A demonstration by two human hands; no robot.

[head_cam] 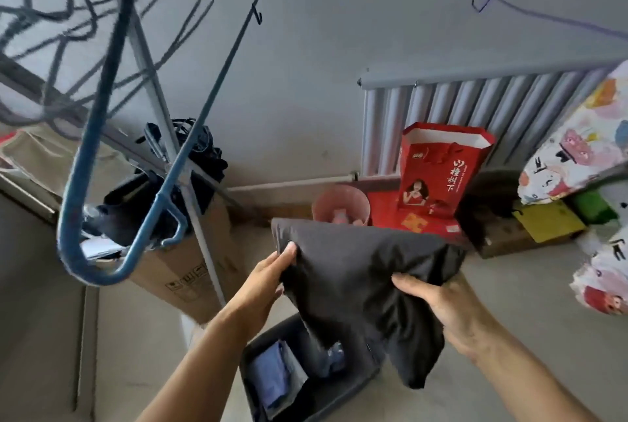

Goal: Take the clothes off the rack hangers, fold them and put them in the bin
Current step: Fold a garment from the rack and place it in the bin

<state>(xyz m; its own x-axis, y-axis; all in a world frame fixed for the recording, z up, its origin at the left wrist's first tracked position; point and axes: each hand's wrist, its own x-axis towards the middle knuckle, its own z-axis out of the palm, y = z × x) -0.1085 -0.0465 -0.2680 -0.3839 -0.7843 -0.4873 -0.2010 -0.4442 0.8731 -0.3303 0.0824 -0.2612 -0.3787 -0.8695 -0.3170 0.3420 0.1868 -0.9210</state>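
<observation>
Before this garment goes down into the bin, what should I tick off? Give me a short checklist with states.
1. The garment is off the hanger: ok.
2. The left hand has a grip on its edge: ok.
3. The right hand has a grip on it: ok.
4. The fold is tidy: not ok, one end hangs loose below the right hand.
5. The bin lies below the garment: ok.
6. There is room in the bin beside the blue clothes: cannot tell, the garment hides part of it.
</observation>
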